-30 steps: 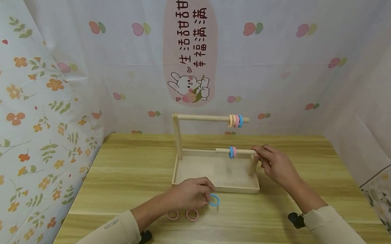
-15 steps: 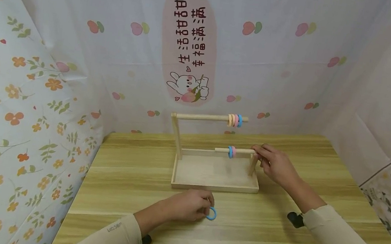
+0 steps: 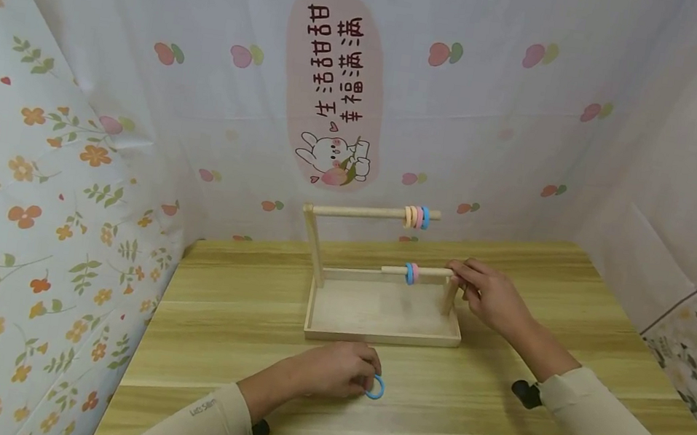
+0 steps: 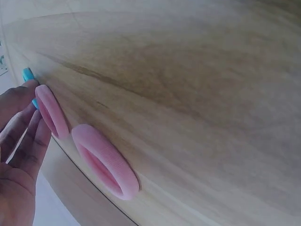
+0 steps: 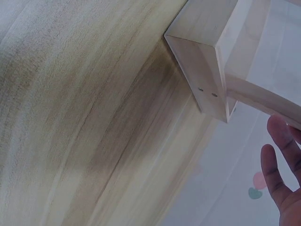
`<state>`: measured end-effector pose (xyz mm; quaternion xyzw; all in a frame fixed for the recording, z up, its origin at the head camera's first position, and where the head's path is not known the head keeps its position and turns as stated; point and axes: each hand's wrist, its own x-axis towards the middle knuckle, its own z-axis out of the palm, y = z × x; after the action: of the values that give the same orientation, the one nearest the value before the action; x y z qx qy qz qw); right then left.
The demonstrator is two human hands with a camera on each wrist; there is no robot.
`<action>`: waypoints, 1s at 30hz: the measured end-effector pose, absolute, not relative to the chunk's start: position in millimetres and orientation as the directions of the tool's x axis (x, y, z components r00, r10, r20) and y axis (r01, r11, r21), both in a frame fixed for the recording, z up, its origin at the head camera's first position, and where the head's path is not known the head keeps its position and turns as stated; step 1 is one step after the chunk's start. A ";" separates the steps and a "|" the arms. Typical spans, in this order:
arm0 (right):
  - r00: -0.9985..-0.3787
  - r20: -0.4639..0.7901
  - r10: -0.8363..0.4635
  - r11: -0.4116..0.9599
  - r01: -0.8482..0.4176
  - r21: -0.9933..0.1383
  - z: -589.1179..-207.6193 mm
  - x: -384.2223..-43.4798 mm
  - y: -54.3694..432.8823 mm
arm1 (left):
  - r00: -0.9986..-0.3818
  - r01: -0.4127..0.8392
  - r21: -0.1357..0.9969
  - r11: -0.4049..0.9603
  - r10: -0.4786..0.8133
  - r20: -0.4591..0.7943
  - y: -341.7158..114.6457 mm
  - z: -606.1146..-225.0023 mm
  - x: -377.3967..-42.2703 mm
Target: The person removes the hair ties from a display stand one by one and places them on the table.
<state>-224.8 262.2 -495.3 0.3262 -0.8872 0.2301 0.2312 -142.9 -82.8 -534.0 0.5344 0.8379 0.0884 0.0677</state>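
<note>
My left hand (image 3: 338, 368) pinches a blue hair tie (image 3: 382, 387) at its fingertips, low over the table in front of the rack. Two pink fabric hair ties, a nearer one (image 4: 112, 157) and a farther one (image 4: 52, 107), lie beside those fingers in the left wrist view; the hand hides them in the head view. My right hand (image 3: 493, 295) grips the wooden rack at the right end of its lower rod (image 3: 434, 273), where the short post (image 3: 449, 297) meets it. A blue hair tie (image 3: 409, 274) and a pink one (image 3: 417, 273) hang on that rod.
The rack's upper rod (image 3: 359, 211) carries several orange, pink and blue hair ties (image 3: 416, 217) near its free right end. Its tall post (image 3: 313, 246) rises at the left of the shallow tray base (image 3: 381, 339). Patterned cloth (image 3: 233, 136) hangs behind the wooden table (image 3: 232, 298).
My left hand has drawn back from the tray toward me with the blue hair tie, now covering the pink ones in the head view. The right hand keeps its place on the rack.
</note>
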 end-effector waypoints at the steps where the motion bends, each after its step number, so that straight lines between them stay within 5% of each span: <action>1: -0.680 0.561 -0.473 0.682 -0.685 -0.255 -495.2 -224.9 262.1 | -0.418 0.884 0.222 0.410 0.908 -0.015 -83.2 -533.4 -143.1; 14: -0.676 0.565 -0.472 0.680 -0.687 -0.254 -494.7 -224.4 261.6 | -0.449 0.885 0.207 0.417 0.881 0.148 -89.3 -526.0 -148.0; 23: -0.687 0.551 -0.474 0.689 -0.679 -0.255 -494.5 -223.4 261.6 | -0.635 0.767 0.307 0.564 0.736 0.233 -93.2 -519.1 -156.0; 30: -0.681 0.557 -0.475 0.687 -0.682 -0.248 -495.0 -223.6 261.8 | -0.714 0.699 0.286 0.655 0.622 0.320 -96.4 -513.5 -167.8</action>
<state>-223.6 261.8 -495.0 0.3255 -0.8890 0.2243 0.2311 -167.8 -96.4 -513.5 0.3654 0.9044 0.1976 -0.0973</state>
